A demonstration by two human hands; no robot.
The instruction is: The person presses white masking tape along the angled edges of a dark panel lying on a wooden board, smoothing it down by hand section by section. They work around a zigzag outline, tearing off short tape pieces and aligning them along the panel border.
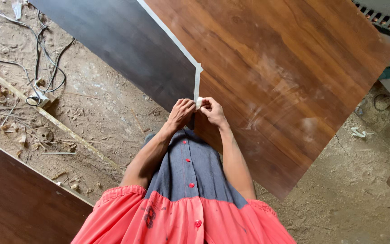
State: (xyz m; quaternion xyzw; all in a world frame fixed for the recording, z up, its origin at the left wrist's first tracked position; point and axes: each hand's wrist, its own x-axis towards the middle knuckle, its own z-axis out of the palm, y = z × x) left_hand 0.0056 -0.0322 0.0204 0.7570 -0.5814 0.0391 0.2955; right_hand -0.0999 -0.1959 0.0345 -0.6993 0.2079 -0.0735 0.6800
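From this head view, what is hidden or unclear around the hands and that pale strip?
- Head view: the fingertips of the left hand and right hand curl around the pale edge strip, hiding its end.
- The wood-grain panel is cut off by the top edge.
- The panel's near edge is hidden behind the shirt.
- The cables are too small to trace.

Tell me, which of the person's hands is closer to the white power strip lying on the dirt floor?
Left. The left hand pinches the white edge strip on the side toward the power strip; the right hand sits just beyond it, farther away. Both are well apart from it.
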